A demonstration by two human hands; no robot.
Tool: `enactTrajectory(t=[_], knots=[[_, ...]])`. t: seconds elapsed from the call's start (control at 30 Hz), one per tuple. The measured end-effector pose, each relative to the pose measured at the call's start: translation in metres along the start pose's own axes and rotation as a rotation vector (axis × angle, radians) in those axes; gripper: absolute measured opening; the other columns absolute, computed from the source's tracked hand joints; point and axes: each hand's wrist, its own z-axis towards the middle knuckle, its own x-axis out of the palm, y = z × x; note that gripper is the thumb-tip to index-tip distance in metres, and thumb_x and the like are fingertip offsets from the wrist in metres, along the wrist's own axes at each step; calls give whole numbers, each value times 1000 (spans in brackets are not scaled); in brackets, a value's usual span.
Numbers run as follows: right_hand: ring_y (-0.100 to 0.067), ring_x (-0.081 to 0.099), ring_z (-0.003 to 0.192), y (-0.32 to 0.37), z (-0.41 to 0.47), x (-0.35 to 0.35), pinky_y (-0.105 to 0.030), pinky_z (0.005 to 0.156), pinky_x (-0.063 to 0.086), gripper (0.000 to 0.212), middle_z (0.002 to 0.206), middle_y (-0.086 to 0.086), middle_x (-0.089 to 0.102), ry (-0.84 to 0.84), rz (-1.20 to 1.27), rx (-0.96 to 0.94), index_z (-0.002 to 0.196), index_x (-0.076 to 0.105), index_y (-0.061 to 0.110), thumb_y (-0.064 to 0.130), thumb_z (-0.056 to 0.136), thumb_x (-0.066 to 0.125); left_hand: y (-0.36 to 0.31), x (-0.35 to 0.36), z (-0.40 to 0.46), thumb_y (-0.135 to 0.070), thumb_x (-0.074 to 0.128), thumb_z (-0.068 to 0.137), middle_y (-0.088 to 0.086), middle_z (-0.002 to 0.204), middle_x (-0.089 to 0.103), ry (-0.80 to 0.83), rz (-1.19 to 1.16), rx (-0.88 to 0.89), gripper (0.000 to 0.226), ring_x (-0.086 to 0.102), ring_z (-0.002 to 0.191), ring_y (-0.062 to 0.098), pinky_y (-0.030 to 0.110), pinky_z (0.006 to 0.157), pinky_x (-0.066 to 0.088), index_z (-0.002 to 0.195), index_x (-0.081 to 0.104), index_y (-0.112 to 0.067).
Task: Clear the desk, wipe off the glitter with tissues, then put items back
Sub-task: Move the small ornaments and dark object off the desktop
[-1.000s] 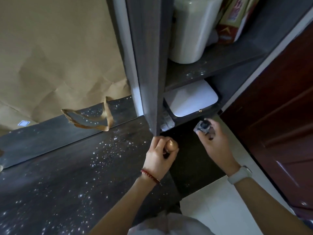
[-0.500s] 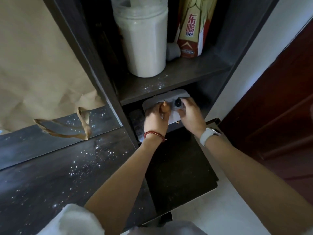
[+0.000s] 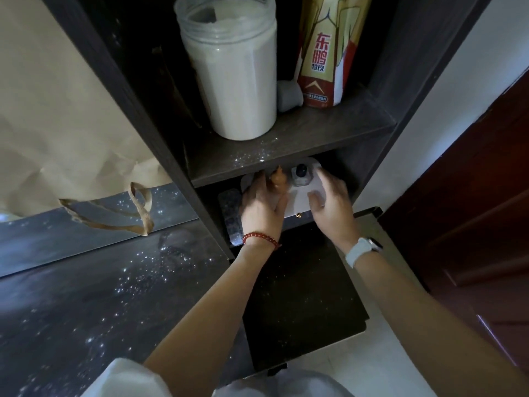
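My left hand (image 3: pixel 262 203), with a red bead bracelet, reaches into the lower shelf compartment, its fingers stretched over a white box (image 3: pixel 299 200). A small brown wooden figure (image 3: pixel 280 179) stands on the box right beside that hand's thumb side. Next to the figure stands a small glass bottle with a dark cap (image 3: pixel 300 174). My right hand (image 3: pixel 329 200), with a white watch on the wrist, rests on the box with its fingers relaxed, just clear of the bottle. Glitter (image 3: pixel 148 279) speckles the dark desk top (image 3: pixel 71 310).
The shelf above (image 3: pixel 286 138) carries a jar of white powder (image 3: pixel 232 67) and a red and gold drink bottle (image 3: pixel 323 53). A brown paper bag (image 3: pixel 57 124) with a handle leans at the desk's back. A dark blister pack (image 3: pixel 232 216) lies left of the box. A dark red door (image 3: pixel 472 224) is at right.
Both hands carried the wooden figure and the bottle from the desk edge into the lower compartment and set them on the white box. The fingers have since loosened from both.
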Motion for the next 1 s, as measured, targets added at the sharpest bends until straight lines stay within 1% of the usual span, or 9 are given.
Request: enactTrajectory(t=[0.07,0.13,0.23,0.33,0.47,0.53,0.6,0.7,1.0], knots=[[-22,45,122,5,-29,2,-33,100,40,40,127,-14,54,-108,48,-59,126,47,5,15,88,51,5,-6,-26,-38,57,85,10,146,35,8,46,57,65,34,131,30,42,105,32,140,28,-17],[-18,49,116,9,-64,10,-33,97,43,33,119,-12,59,-120,66,-130,118,53,5,19,89,47,22,-15,-57,-42,51,85,8,144,39,-17,127,134,60,37,130,28,44,104,34,138,34,-20],[-17,47,116,13,-118,35,-36,99,41,34,120,-8,59,80,82,-112,116,56,9,26,89,42,71,-30,-102,-44,42,81,7,131,55,-19,283,162,52,49,121,27,45,98,41,127,46,-20],[-23,44,124,25,-160,66,-43,103,39,45,128,-7,56,335,30,-68,121,54,12,35,87,36,124,-54,-135,-44,39,78,8,130,56,49,406,16,54,52,120,30,51,97,42,124,52,-17],[-25,47,122,64,-183,105,-44,103,39,53,126,-9,58,542,18,-117,122,54,10,38,85,28,179,-98,-168,-40,43,90,2,151,28,118,448,-293,55,20,141,24,47,114,14,140,29,-22],[-23,55,112,94,-187,123,-40,98,44,50,116,-7,64,577,47,-178,116,58,9,35,84,29,202,-123,-184,-41,40,92,-1,153,20,93,470,-397,56,12,142,22,45,116,10,143,21,-25],[-23,62,101,124,-192,142,-37,91,47,44,105,-6,68,581,53,-259,108,62,9,30,83,32,222,-148,-201,-42,39,92,-1,152,22,48,461,-468,55,13,142,21,44,116,12,142,22,-26],[-27,64,92,173,-204,176,-40,84,53,40,98,-6,70,612,69,-369,102,64,8,26,81,35,251,-189,-228,-39,41,92,-1,151,26,-58,428,-554,53,17,141,21,42,115,15,140,25,-26],[-29,54,110,335,-268,296,-40,97,41,32,116,-10,62,715,81,-508,114,58,6,11,85,45,377,-330,-292,-35,46,90,3,147,32,-259,323,-663,51,22,138,23,43,112,21,137,34,-21]])
